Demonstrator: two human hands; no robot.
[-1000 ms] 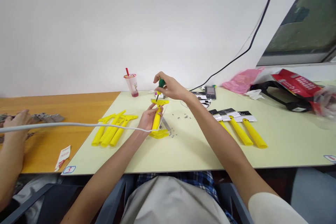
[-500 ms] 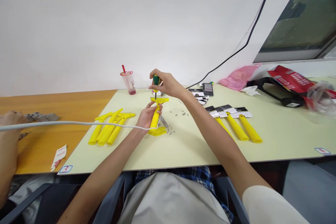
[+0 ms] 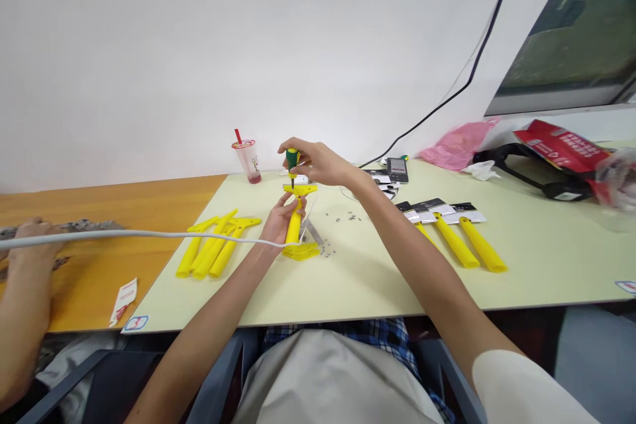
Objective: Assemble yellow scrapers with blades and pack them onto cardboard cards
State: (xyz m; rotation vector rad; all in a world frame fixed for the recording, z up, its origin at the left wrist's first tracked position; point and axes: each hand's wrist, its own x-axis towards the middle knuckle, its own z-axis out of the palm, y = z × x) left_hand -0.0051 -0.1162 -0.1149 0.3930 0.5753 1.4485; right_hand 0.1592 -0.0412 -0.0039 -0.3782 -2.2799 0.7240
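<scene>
My left hand (image 3: pixel 279 220) is closed around a yellow T-shaped scraper (image 3: pixel 294 228), its wide head up and its handle pointing down. Above it, my right hand (image 3: pixel 318 160) grips a screwdriver (image 3: pixel 293 158) with a green and yellow handle. The screwdriver stands upright, its tip at the scraper's head; whether a screw sits under it is too small to tell. Below the scraper lie loose yellow head pieces (image 3: pixel 301 252) and a flat metal strip (image 3: pixel 313 233). Small screws (image 3: pixel 352 216) are scattered to the right of them.
Several yellow scrapers (image 3: pixel 218 248) lie at left; more with black-and-white packaging (image 3: pixel 470 245) lie at right. A drink cup (image 3: pixel 247 162) stands at the back. A white cable (image 3: pixel 149 234) crosses in front. Another person's hand (image 3: pixel 37 238) works at the orange table (image 3: pixel 163 199).
My view has shifted slightly, so the table appears a little lower and to the right. Both hands keep their holds, with the screwdriver still at the scraper's head. The other person's hand moved right.
</scene>
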